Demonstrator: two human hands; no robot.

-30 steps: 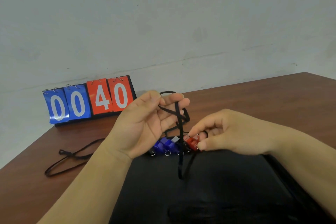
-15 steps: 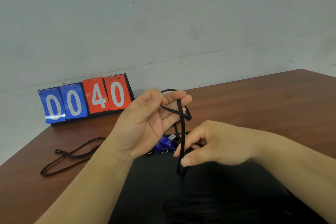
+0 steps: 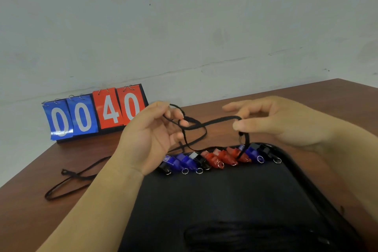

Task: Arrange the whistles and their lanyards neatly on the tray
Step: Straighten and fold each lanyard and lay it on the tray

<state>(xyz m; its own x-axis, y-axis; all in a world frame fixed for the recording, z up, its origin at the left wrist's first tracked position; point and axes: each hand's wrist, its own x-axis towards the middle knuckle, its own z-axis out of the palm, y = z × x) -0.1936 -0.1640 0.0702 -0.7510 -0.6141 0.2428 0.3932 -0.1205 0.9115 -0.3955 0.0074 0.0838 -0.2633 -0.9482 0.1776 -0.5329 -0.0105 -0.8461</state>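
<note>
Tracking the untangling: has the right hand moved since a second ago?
Yes. The right hand, earlier down at the row of whistles, is now lifted clear above the row's right end, pinching the lanyard.

A flip scoreboard (image 3: 95,113) stands on the brown wooden counter (image 3: 22,217), its two blue cards reading 00 and its two red cards reading 40, all hung on small wire rings. Directly behind the scoreboard rises a pale, scuffed wall (image 3: 184,16), which meets the counter's far edge.
</note>
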